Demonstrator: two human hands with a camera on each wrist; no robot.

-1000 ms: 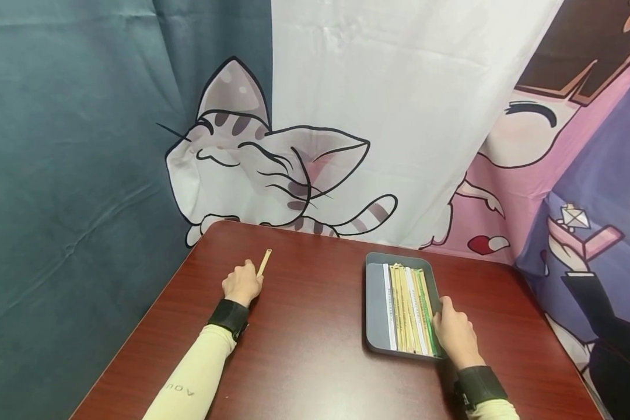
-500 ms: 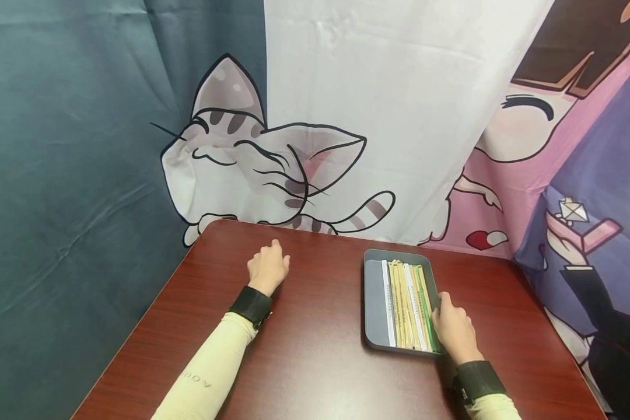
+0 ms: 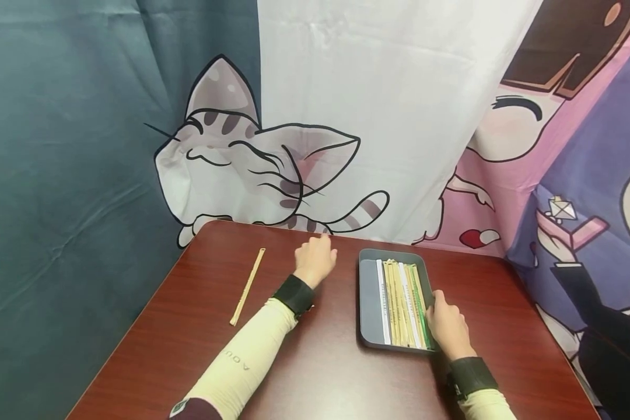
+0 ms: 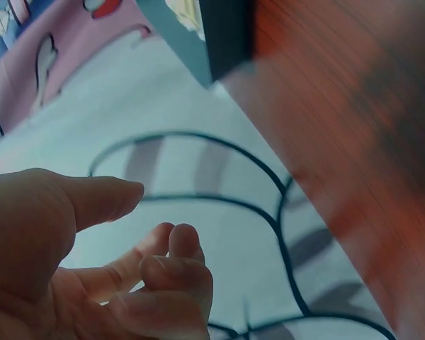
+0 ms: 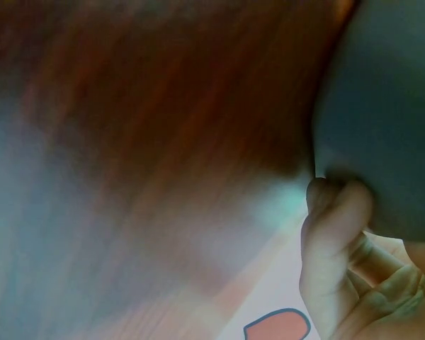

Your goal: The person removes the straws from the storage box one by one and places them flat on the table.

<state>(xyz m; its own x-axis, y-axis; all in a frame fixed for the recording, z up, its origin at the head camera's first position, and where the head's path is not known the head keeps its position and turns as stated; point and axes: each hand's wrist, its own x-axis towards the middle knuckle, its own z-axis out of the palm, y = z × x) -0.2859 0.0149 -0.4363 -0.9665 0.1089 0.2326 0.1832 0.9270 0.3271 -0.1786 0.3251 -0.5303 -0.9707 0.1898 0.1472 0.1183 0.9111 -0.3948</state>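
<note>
Nearest me, my right hand (image 3: 448, 328) grips the right wall of a gray tray (image 3: 370, 309), where yellow, white and green sticks (image 3: 403, 306) lie side by side. To the left, a single yellow stick (image 3: 248, 286) lies slanted on the red-brown table (image 3: 315, 361). My left hand (image 3: 315, 260) has just moved from that stick toward the tray, fingers loosely curled, thumb apart, holding nothing; setting that stick down looks finished. Behind hangs a cat-printed cloth (image 3: 399, 105).

In the head view, the left arm (image 3: 241, 359) is slanting from seven o'clock toward one, the left hand (image 3: 315, 261) holding its thumb (image 4: 106, 200) apart from loosely bent fingers (image 4: 166, 308). At four o'clock, the right hand (image 3: 448, 328) is gripping, pointing toward eleven.
</note>
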